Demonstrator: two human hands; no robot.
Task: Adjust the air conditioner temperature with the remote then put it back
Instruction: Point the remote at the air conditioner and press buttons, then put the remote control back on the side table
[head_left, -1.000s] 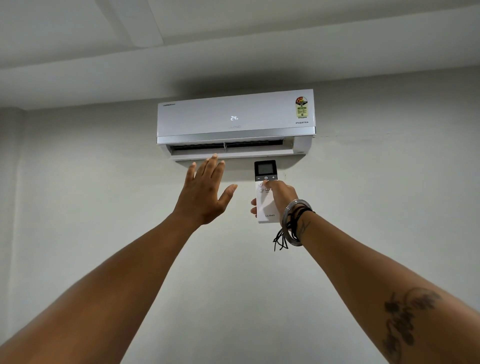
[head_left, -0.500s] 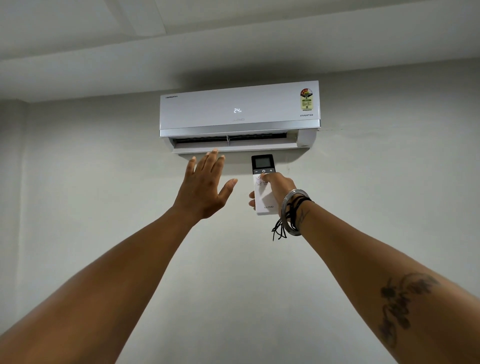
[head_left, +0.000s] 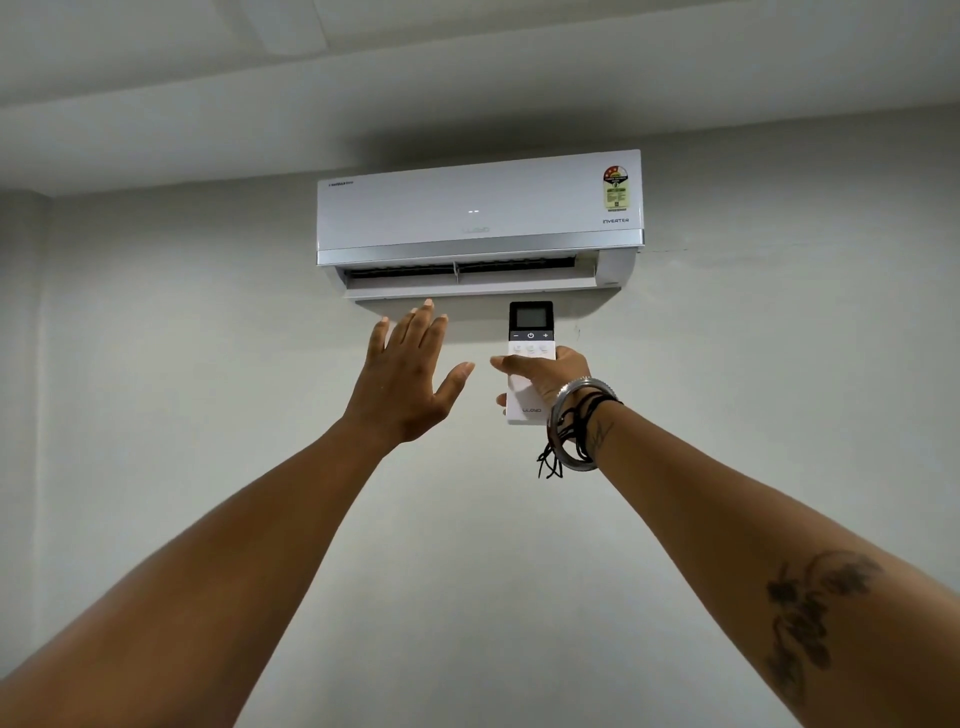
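A white air conditioner (head_left: 478, 208) hangs high on the wall, its louvre open along the bottom. Its front display shows two short dashes. My right hand (head_left: 545, 374) is raised below the unit and holds a white remote (head_left: 531, 332) upright, dark screen on top, thumb lying across the button rows. My left hand (head_left: 410, 374) is lifted beside it, fingers spread, palm toward the air outlet, holding nothing. Bangles and black threads circle my right wrist.
A bare grey wall (head_left: 779, 364) runs around and below the unit. A ceiling beam (head_left: 260, 104) crosses just above it. No holder for the remote is in view.
The display read 24 before; now it shows two dashes. My thumb has slid left and down off the top buttons. The unit sits lower in view. My left hand stays up.
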